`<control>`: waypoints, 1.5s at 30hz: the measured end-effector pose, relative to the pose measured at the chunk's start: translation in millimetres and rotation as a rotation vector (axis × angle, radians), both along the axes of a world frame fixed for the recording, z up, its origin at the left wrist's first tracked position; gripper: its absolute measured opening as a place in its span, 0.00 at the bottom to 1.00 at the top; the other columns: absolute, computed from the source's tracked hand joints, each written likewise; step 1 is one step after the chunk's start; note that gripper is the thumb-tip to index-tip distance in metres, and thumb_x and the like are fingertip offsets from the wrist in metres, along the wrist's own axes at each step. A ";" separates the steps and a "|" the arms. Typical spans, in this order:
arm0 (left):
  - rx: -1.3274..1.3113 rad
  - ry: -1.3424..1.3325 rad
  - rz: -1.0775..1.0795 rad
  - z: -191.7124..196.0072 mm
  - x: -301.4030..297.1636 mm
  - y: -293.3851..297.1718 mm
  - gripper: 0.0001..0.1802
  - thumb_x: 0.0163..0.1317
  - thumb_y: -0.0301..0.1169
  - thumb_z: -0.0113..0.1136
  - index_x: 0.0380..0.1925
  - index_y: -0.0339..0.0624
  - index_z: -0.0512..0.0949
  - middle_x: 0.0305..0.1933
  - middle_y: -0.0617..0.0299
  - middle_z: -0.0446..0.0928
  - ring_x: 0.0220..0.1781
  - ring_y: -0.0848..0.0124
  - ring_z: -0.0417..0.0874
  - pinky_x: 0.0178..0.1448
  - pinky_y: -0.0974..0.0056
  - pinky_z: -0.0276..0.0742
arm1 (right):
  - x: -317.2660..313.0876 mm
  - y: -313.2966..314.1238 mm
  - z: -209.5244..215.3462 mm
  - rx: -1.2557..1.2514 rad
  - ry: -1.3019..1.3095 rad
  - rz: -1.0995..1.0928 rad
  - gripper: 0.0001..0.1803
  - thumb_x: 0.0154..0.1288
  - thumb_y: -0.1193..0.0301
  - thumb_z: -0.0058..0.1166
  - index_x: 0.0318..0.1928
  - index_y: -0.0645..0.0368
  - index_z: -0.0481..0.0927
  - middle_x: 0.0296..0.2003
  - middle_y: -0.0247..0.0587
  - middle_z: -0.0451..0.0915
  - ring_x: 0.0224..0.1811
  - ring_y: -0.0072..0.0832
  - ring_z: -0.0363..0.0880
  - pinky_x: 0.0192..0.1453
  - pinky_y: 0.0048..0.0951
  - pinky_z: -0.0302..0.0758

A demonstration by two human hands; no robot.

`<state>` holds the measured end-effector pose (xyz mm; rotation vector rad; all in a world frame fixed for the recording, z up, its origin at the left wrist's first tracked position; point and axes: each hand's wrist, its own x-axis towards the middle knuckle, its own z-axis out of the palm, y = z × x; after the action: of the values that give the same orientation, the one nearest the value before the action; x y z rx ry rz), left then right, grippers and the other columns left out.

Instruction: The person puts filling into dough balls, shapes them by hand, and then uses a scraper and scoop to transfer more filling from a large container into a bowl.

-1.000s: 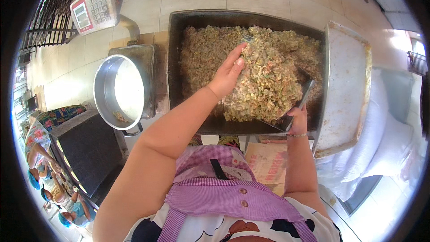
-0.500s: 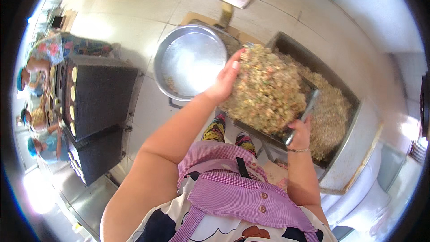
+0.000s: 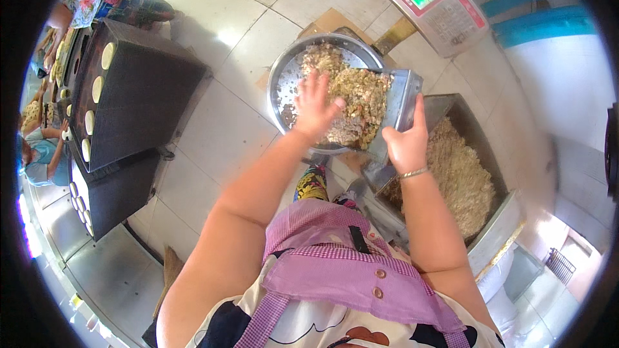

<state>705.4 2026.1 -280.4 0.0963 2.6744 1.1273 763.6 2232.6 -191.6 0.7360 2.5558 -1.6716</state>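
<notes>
On my feed, the left hand was spread over the crumbly mixture, its fingers fanned and pinching nothing; whether the palm pressed down, I couldn't tell. The right hand, a bracelet at its wrist, had its thumb and fingers closed on the metal scoop at the back edge. I had the scoop reaching over the right side of the round metal pan, with mixture lying in the pan and along the scoop's mouth, though I couldn't make out where one heap ended. The pan stood by the post of the scale, whose display was lit green. To the right I saw more mixture in a dark rectangular tub. Off to the left, pale round pieces lay along a black block-shaped unit
</notes>
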 end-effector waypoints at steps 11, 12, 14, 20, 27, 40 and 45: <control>-0.403 0.231 -0.494 13.1 -29.5 0.9 0.36 0.51 0.45 0.68 0.63 0.78 0.69 0.77 0.72 0.53 0.79 0.44 0.44 0.72 0.24 0.45 | -27.9 -45.0 45.9 0.317 0.050 0.185 0.52 0.45 0.73 0.61 0.73 0.58 0.53 0.62 0.60 0.71 0.61 0.49 0.74 0.64 0.41 0.72; -0.491 0.165 -0.533 17.2 -38.0 -2.7 0.35 0.54 0.45 0.66 0.64 0.78 0.67 0.78 0.72 0.52 0.79 0.46 0.43 0.74 0.27 0.45 | -31.8 -35.3 44.4 0.291 0.048 0.167 0.51 0.45 0.74 0.61 0.73 0.57 0.53 0.61 0.60 0.72 0.60 0.49 0.75 0.63 0.41 0.72; -0.566 0.117 -0.510 8.3 -48.9 -16.0 0.35 0.56 0.46 0.65 0.65 0.79 0.66 0.78 0.73 0.50 0.80 0.45 0.42 0.75 0.29 0.44 | -36.6 -15.5 44.1 0.188 0.109 0.116 0.49 0.46 0.75 0.59 0.72 0.58 0.55 0.57 0.57 0.76 0.57 0.47 0.79 0.60 0.38 0.74; -0.378 0.075 -0.619 8.4 -54.2 -30.7 0.30 0.67 0.55 0.51 0.69 0.76 0.62 0.79 0.65 0.47 0.80 0.49 0.42 0.77 0.37 0.44 | -26.5 10.2 54.0 0.233 0.135 0.033 0.49 0.46 0.76 0.59 0.72 0.58 0.56 0.56 0.55 0.77 0.55 0.44 0.79 0.59 0.37 0.75; -0.650 0.227 -0.762 -15.5 -63.4 18.2 0.33 0.72 0.53 0.40 0.75 0.64 0.51 0.80 0.66 0.46 0.82 0.57 0.40 0.80 0.43 0.35 | -33.2 -19.9 62.2 0.327 0.180 0.099 0.46 0.46 0.76 0.59 0.70 0.58 0.61 0.59 0.56 0.74 0.61 0.46 0.76 0.62 0.37 0.73; -0.680 -0.013 -0.260 -27.7 -0.4 -39.5 0.34 0.75 0.52 0.34 0.76 0.52 0.48 0.81 0.56 0.39 0.81 0.48 0.39 0.79 0.40 0.39 | -3.6 21.2 75.6 -0.164 0.245 -0.111 0.44 0.51 0.86 0.54 0.71 0.65 0.55 0.61 0.50 0.69 0.62 0.35 0.71 0.65 0.33 0.69; -0.704 -0.034 -0.683 1.6 16.7 26.8 0.34 0.75 0.51 0.35 0.76 0.57 0.46 0.81 0.60 0.37 0.82 0.52 0.33 0.80 0.41 0.35 | 19.2 41.9 72.5 -0.163 0.246 -0.211 0.44 0.52 0.87 0.52 0.72 0.64 0.54 0.59 0.50 0.70 0.58 0.32 0.73 0.60 0.30 0.71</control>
<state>722.1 2053.0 -278.8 0.7658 2.5068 -0.0199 782.7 2274.5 -119.1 0.8644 2.5256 -2.1296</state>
